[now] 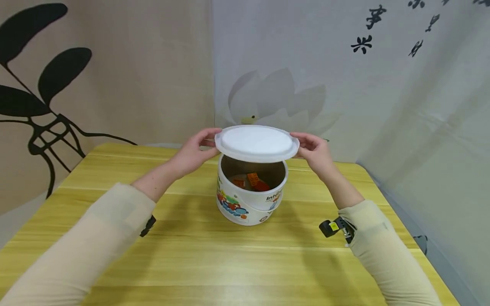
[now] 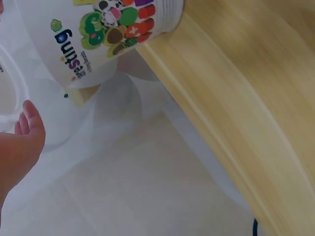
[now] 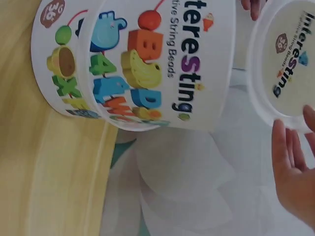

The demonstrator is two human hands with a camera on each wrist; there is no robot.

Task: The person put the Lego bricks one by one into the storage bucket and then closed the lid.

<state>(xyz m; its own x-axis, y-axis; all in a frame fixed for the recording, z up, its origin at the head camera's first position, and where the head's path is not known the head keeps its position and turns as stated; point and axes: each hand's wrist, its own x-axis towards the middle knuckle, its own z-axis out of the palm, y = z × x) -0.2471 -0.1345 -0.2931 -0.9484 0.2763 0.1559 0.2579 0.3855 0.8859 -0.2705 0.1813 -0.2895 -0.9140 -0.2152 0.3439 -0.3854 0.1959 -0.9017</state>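
A white round lid (image 1: 256,142) is held above a white bucket (image 1: 245,210), tilted and apart from most of its rim. My left hand (image 1: 197,149) grips the lid's left edge, while my right hand (image 1: 314,154) grips its right edge. Inside the open bucket lie orange pieces (image 1: 253,179) and a red piece (image 1: 262,186); the lid hides part of the far rim. In the right wrist view, "Interesting" is printed on the bucket (image 3: 142,54) and on the lid's underside (image 3: 290,64). Fingertips of the right hand (image 3: 295,172) touch that lid's rim there.
The bucket stands on a yellow wood-grain table (image 1: 229,263), toward its far edge. Behind hangs a pale curtain (image 1: 344,93) printed with a lotus and dark characters. The bucket's white handle (image 1: 264,209) hangs down at its front.
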